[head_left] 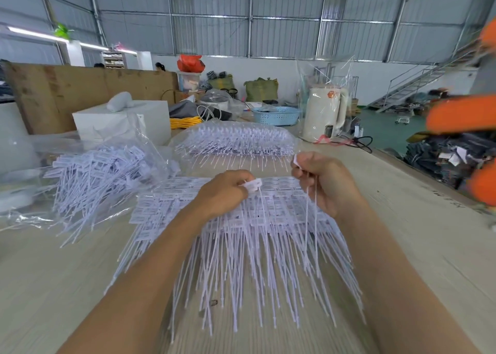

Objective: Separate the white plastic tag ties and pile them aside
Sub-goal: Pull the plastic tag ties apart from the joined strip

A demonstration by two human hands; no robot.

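The left hand (228, 192) pinches a tag tie (253, 185) over the joined sheet of ties (241, 233) on the table (402, 219). The right hand (324, 182) grips loose ties (311, 214). A separated pile (99, 176) lies at ten o'clock, a kettle (323, 114) at one o'clock.

Both forearms extend forward over the table's near edge, left hand (224, 192) and right hand (326, 183) raised side by side, fingers curled in pinches (fingertips partly hidden).
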